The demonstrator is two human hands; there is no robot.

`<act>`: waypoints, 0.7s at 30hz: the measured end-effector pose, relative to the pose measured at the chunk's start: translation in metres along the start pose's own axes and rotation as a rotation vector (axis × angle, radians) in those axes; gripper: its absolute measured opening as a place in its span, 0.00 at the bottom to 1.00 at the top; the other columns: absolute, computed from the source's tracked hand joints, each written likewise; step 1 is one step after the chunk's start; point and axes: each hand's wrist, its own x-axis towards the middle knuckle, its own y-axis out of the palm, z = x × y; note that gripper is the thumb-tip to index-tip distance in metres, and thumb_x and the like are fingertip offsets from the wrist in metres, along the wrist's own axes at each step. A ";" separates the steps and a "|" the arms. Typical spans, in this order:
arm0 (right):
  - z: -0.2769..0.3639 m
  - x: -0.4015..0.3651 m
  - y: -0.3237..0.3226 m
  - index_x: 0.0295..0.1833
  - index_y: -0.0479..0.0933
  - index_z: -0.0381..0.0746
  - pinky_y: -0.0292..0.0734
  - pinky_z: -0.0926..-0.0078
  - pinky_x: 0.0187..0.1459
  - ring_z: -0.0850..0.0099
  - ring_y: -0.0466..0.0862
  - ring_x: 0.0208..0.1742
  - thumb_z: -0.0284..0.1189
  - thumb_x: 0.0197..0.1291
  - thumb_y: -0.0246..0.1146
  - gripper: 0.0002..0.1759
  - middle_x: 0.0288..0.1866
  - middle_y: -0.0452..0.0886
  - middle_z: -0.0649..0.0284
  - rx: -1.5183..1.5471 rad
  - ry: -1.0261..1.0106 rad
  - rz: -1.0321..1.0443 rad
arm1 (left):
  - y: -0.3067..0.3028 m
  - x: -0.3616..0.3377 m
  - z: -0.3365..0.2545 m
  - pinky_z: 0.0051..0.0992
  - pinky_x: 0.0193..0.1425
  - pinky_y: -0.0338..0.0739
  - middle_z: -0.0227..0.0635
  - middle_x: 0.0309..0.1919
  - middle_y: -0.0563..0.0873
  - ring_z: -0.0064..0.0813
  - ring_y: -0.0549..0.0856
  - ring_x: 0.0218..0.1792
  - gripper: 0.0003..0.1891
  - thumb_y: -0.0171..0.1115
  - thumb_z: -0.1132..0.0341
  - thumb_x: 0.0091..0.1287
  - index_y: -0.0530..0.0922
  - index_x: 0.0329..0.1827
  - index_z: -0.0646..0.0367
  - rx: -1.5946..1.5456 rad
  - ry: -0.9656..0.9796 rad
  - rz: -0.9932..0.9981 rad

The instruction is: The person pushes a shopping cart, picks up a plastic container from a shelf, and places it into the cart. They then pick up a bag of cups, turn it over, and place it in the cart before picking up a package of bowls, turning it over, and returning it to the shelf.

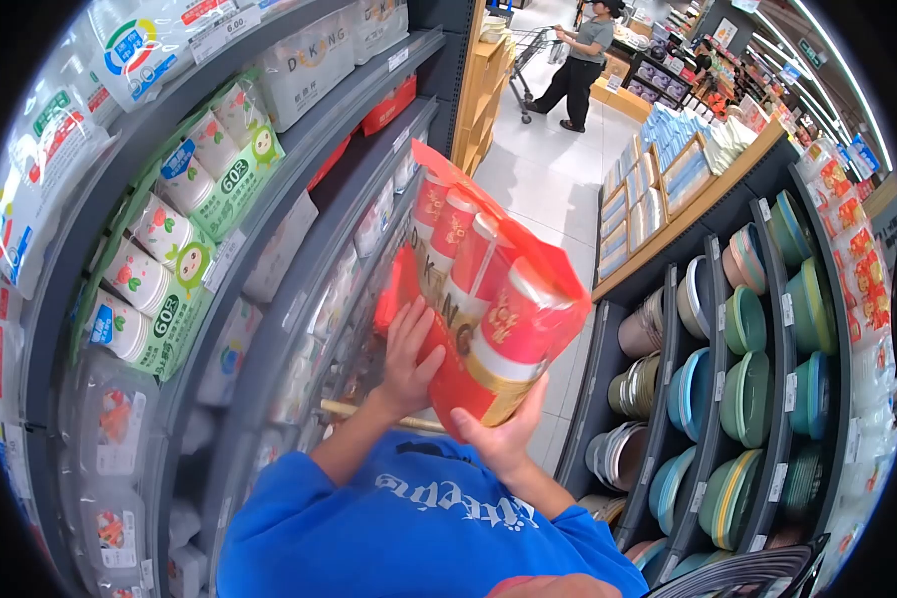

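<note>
Held up in front of my chest is a red-and-clear plastic pack of paper cups [513, 339], the red and white cup stacks showing through the film. My right hand [503, 429] grips its lower end, thumb on the near face. My left hand [408, 359] presses against the pack's left side, with its fingers bent over the red wrapping. The pack is tilted, its upper end leaning toward the left shelving. Both of my hands are on this one pack.
Left shelves [314, 149] hold green-printed cup packs [154, 274] and other bagged disposables. At right, a dark rack [713, 399] carries stacked bowls and basins [747, 399]. A person [583, 65] with a shopping cart [530, 75] is farther along the tiled aisle [538, 169].
</note>
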 end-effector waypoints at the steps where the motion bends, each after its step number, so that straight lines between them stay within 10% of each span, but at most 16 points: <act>1: -0.003 -0.003 0.000 0.75 0.50 0.32 0.68 0.61 0.67 0.62 0.71 0.67 0.35 0.46 0.81 0.58 0.65 0.67 0.52 -0.083 -0.052 0.013 | 0.001 0.000 0.002 0.63 0.69 0.67 0.59 0.71 0.70 0.68 0.72 0.69 0.28 0.66 0.62 0.67 0.68 0.68 0.48 -0.017 0.000 0.007; 13: -0.016 0.013 -0.003 0.71 0.62 0.28 0.69 0.60 0.48 0.56 0.72 0.49 0.31 0.37 0.83 0.55 0.53 0.70 0.50 -0.659 -0.592 -0.141 | -0.023 0.017 -0.021 0.43 0.78 0.62 0.55 0.74 0.63 0.51 0.67 0.75 0.47 0.69 0.69 0.54 0.54 0.78 0.64 -0.496 -0.455 0.599; 16: -0.026 0.015 -0.005 0.69 0.66 0.29 0.70 0.59 0.48 0.56 0.73 0.49 0.32 0.39 0.81 0.50 0.53 0.72 0.51 -0.774 -0.640 -0.124 | -0.032 0.008 -0.012 0.42 0.81 0.54 0.45 0.74 0.63 0.38 0.61 0.78 0.51 0.71 0.71 0.53 0.50 0.80 0.62 -1.137 -0.626 0.471; 21: -0.035 0.012 0.007 0.68 0.71 0.32 0.69 0.57 0.50 0.54 0.73 0.51 0.33 0.42 0.77 0.45 0.60 0.73 0.49 -0.987 -0.646 0.016 | -0.008 0.002 -0.035 0.38 0.71 0.72 0.42 0.66 0.72 0.34 0.75 0.67 0.44 0.73 0.71 0.57 0.57 0.75 0.63 -1.101 -0.939 -0.076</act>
